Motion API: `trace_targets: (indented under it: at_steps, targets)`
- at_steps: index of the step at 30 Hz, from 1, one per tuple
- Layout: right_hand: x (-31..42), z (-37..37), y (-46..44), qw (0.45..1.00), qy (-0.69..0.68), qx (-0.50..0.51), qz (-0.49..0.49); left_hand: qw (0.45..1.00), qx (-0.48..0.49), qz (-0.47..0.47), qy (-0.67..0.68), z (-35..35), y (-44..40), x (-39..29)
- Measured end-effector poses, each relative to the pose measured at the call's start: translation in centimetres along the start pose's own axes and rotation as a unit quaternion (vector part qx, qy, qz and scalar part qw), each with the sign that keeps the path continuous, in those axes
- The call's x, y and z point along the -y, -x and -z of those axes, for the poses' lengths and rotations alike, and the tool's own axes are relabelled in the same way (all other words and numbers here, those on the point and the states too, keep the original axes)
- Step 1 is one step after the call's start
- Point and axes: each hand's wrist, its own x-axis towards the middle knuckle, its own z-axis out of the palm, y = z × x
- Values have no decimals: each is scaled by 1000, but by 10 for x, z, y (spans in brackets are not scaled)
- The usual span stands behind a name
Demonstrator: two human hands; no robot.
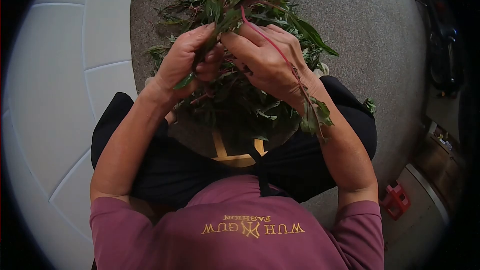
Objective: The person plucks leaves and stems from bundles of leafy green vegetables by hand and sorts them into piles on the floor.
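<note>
My left hand [187, 57] is closed around green leaves, with one leaf tip poking out below the fingers. Close beside it, my right hand [267, 57] pinches the same leafy plant, its fingertips near the left thumb. A long red stem [267, 40] runs over the back of the right hand and ends in a ragged leaf [316, 115] lying across the forearm. Beneath and beyond both hands spreads a heap of leafy greens [235, 95] with reddish stems. What lies between the fingertips is partly hidden.
Below the heap, between the black-trousered legs, part of a wooden frame [240, 160] shows. Speckled grey floor [355, 30] extends to the right, pale tiles [55, 70] to the left. A red plastic object [396, 201] stands at the lower right, and dark equipment [445, 45] at the far right.
</note>
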Motion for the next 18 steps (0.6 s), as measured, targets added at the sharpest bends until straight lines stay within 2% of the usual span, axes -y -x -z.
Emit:
trace_targets:
  at_steps: [1,11,14,16,18]
  targets:
    - [0,0,0,1000,1,27,-2,1000,-6,4,-3,0,0,0]
    - [7,-3,-4,1000,4,20,-12,1000,-24,3,-9,-3,4,0]
    - [11,-2,-3,998,-32,45,-38,999,-29,-3,-19,-6,7,0]
    - [12,-3,-1,990,-53,88,-92,999,-21,-9,-35,-6,7,1]
    - [13,-3,-1,989,-62,89,-97,998,-13,-15,-51,-6,7,1]
